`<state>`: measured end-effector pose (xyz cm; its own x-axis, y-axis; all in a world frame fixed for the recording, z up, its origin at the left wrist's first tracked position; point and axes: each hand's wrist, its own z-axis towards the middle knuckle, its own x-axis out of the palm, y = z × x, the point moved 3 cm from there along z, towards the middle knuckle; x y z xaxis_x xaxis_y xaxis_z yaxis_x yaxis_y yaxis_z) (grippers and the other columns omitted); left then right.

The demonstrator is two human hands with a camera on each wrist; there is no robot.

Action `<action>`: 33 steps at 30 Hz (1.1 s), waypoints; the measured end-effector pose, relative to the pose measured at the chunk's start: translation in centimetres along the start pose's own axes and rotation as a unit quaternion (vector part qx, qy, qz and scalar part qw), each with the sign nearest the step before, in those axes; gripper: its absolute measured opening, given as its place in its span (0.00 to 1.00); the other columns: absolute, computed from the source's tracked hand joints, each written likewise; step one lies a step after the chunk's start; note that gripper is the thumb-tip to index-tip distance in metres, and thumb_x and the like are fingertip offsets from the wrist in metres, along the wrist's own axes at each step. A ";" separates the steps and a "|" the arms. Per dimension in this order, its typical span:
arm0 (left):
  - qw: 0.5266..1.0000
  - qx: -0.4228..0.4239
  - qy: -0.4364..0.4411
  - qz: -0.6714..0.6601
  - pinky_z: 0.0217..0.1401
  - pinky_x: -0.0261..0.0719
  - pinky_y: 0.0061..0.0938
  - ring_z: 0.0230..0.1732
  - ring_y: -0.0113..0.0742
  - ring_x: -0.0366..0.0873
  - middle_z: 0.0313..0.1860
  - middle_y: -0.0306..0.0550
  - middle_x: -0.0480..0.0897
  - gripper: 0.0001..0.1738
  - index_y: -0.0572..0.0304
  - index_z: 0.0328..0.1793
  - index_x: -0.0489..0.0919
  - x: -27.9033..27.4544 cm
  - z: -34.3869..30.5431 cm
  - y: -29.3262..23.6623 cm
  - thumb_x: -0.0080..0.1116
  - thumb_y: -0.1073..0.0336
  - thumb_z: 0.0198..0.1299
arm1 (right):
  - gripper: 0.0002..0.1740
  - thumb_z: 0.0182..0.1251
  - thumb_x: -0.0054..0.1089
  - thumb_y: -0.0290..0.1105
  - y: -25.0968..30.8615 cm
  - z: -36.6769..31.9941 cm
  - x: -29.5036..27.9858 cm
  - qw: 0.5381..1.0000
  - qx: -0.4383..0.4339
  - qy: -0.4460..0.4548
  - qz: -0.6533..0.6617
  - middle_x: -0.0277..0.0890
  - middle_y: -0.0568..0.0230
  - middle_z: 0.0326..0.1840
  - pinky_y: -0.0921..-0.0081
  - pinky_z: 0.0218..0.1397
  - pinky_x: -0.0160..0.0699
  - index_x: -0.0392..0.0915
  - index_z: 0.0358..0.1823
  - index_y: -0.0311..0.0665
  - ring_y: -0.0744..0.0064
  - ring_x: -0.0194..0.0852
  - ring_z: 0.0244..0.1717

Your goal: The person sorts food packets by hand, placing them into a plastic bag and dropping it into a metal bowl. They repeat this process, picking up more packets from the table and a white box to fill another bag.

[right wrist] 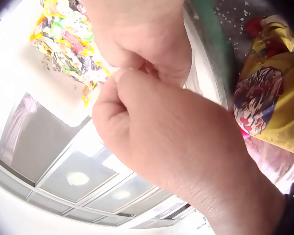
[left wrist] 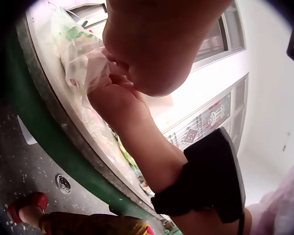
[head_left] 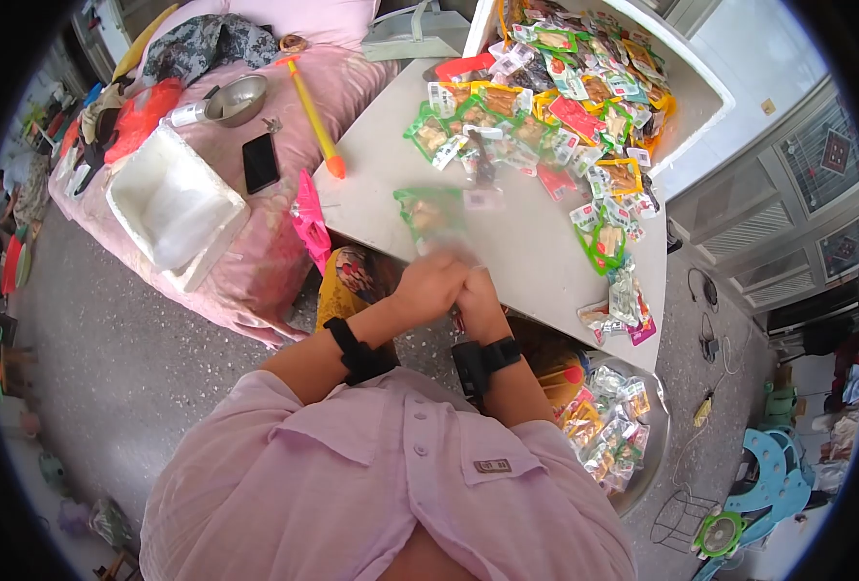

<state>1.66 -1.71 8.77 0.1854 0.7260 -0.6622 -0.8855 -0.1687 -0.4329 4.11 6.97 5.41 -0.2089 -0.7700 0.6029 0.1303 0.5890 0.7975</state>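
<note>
Both hands meet at the near edge of the white table. The left hand and the right hand pinch the near end of a clear plastic bag with green print, fingers curled and close together. Pale tan contents show through the blurred bag, which lies out over the tabletop. In the left wrist view the crumpled clear bag reaches from the fingertips of the right hand. From the right wrist, the left hand and the right hand press against each other, hiding the gripped edge.
Many snack packets spread across the table from a tipped white foam box. More packets fill a metal basin by the right knee. On the pink bed are a foam tray, a phone and a yellow stick.
</note>
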 end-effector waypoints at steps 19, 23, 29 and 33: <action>0.999 -0.018 0.013 -0.042 0.31 0.70 0.36 0.30 0.48 0.71 0.27 0.49 0.71 0.05 0.59 0.30 0.71 0.2 -1.3 -0.3 0.50 0.71 0.43 | 0.09 0.57 0.48 0.29 -3.2 3.0 -1.1 0.995 -0.029 -0.009 -0.095 0.69 0.62 0.36 0.70 0.37 0.73 0.67 0.40 0.37 0.68 0.69 0.34; 0.998 -0.017 -0.013 -0.063 0.31 0.71 0.35 0.31 0.47 0.71 0.28 0.50 0.72 0.05 0.60 0.30 0.71 0.3 -1.8 0.7 0.51 0.71 0.44 | 0.08 0.56 0.49 0.28 -3.4 3.1 -1.5 0.993 0.094 -0.022 0.062 0.70 0.62 0.35 0.70 0.36 0.73 0.67 0.38 0.37 0.68 0.70 0.32; 1.000 -0.011 -0.001 -0.009 0.41 0.69 0.35 0.38 0.45 0.71 0.34 0.48 0.73 0.15 0.60 0.36 0.74 -1.4 -1.7 -0.4 0.58 0.67 0.39 | 0.12 0.56 0.47 0.27 -1.8 -2.0 -2.9 0.993 0.115 -0.035 0.005 0.70 0.61 0.36 0.75 0.35 0.73 0.67 0.42 0.33 0.71 0.70 0.31; 0.995 0.036 0.034 0.087 0.54 0.59 0.41 0.53 0.47 0.64 0.48 0.50 0.68 0.28 0.54 0.45 0.72 -2.0 -2.8 -0.6 0.63 0.62 0.31 | 0.15 0.54 0.49 0.27 0.9 -4.8 -5.2 0.930 0.131 -0.186 -0.288 0.70 0.59 0.35 0.74 0.34 0.72 0.65 0.44 0.30 0.71 0.70 0.29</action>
<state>3.01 -4.97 8.62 0.0523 0.6427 -0.7643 -0.9342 -0.2390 -0.2648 9.99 10.30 3.15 -0.4982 -0.8670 -0.0116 -0.3372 0.1815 0.9238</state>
